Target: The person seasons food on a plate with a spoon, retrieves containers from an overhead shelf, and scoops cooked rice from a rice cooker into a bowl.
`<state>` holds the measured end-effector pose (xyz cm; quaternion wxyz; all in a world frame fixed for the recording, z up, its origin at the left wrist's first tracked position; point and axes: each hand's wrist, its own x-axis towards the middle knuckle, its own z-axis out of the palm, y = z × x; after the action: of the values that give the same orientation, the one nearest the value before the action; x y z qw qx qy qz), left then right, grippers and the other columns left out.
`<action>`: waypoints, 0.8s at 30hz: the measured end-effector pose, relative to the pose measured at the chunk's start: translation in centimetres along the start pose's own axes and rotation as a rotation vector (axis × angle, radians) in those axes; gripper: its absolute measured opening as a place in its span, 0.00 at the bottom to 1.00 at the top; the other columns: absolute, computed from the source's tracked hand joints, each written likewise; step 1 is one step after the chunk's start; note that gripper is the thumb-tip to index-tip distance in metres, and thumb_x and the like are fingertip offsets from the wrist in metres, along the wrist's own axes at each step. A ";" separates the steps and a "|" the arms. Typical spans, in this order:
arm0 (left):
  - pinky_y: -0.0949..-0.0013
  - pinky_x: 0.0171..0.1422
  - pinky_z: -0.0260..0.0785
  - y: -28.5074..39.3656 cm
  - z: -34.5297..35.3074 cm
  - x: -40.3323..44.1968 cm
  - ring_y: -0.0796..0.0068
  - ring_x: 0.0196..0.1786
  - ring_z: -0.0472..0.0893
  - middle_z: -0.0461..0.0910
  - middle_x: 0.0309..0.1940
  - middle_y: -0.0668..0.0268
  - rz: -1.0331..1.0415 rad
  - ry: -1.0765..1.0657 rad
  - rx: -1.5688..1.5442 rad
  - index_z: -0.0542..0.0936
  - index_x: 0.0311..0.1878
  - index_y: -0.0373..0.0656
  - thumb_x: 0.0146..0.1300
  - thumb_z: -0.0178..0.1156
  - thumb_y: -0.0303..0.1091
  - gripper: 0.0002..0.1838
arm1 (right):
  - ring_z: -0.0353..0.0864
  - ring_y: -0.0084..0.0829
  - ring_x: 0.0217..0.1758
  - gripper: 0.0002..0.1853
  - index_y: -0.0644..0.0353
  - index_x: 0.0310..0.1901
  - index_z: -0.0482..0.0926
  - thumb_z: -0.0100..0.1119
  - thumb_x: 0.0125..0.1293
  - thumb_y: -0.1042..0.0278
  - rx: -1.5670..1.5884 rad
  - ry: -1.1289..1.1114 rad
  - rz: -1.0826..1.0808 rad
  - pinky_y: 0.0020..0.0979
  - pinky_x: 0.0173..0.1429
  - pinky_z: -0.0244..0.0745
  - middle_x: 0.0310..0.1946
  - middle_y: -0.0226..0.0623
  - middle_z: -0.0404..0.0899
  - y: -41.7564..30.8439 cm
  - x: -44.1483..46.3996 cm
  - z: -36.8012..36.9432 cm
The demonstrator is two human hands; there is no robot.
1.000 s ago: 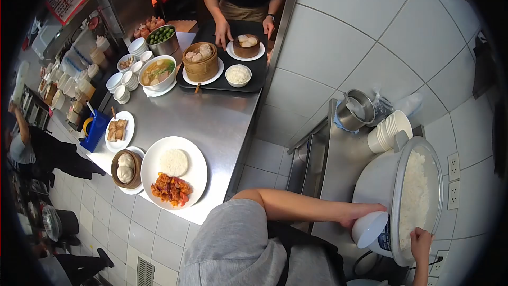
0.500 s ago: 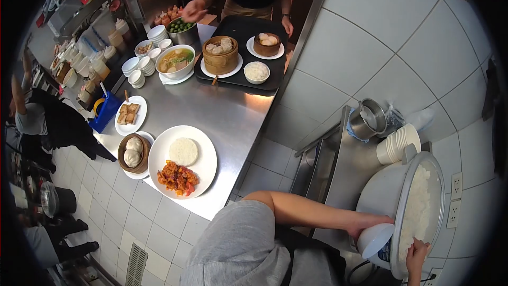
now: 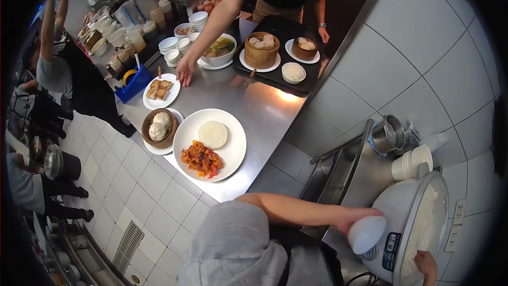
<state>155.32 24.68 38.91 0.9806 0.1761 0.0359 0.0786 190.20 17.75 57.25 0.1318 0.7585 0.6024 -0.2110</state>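
Note:
My left hand (image 3: 361, 218) holds a white bowl (image 3: 366, 234) by its side, tilted, in front of the large round rice container (image 3: 386, 206). At the container's near rim is my right hand (image 3: 425, 265), its fingers curled together over the white rice (image 3: 423, 233). Whatever those fingers hold is hidden from view. Both hands are at the lower right, with the container between and beside them.
On the steel counter (image 3: 254, 111) are a large plate (image 3: 235, 143) of rice and red food, a bun steamer (image 3: 172, 132) and a black tray (image 3: 270, 29). A co-worker's hand (image 3: 185, 70) reaches over it. Stacked cups (image 3: 413, 161) and a metal pot (image 3: 389, 135) stand behind the container.
The view has swung left. The co-worker's arm has stretched across the counter toward the small plate. My left hand's bowl has turned, showing more of its outside. My right hand is lower in view.

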 end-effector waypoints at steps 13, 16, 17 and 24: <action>0.61 0.58 0.67 -4.9 -2.2 -23.2 0.69 0.54 0.75 0.74 0.54 0.67 0.535 0.318 -0.226 0.69 0.59 0.49 0.68 0.38 0.51 0.24 | 0.75 0.51 0.40 0.19 0.62 0.51 0.73 0.51 0.56 0.73 -0.308 0.153 -0.733 0.42 0.47 0.69 0.36 0.54 0.77 -32.0 4.7 -3.7; 0.61 0.61 0.64 -4.0 -2.6 -24.4 0.66 0.58 0.71 0.69 0.59 0.63 0.545 0.226 -0.247 0.55 0.68 0.47 0.67 0.38 0.52 0.30 | 0.76 0.51 0.40 0.21 0.59 0.53 0.72 0.49 0.55 0.74 -0.308 0.092 -0.938 0.41 0.47 0.71 0.36 0.53 0.77 -39.9 10.0 -1.0; 0.60 0.62 0.63 -3.3 -2.8 -24.7 0.64 0.59 0.71 0.68 0.59 0.61 0.552 0.226 -0.246 0.51 0.69 0.46 0.66 0.39 0.53 0.33 | 0.77 0.49 0.40 0.22 0.59 0.55 0.71 0.48 0.55 0.74 -0.315 0.081 -0.992 0.41 0.47 0.71 0.35 0.55 0.77 -42.7 12.2 0.2; 0.62 0.60 0.65 -1.1 -4.7 -28.5 0.67 0.57 0.73 0.69 0.57 0.61 0.640 0.166 -0.278 0.49 0.70 0.46 0.63 0.47 0.54 0.38 | 0.63 0.51 0.63 0.53 0.57 0.68 0.45 0.66 0.46 0.45 0.010 -0.043 -0.840 0.39 0.64 0.61 0.60 0.62 0.59 -61.5 29.2 9.1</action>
<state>126.92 20.49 35.37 0.9146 0.0361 0.0476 0.3998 134.52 53.37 38.60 0.0431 0.4430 0.8553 -0.2652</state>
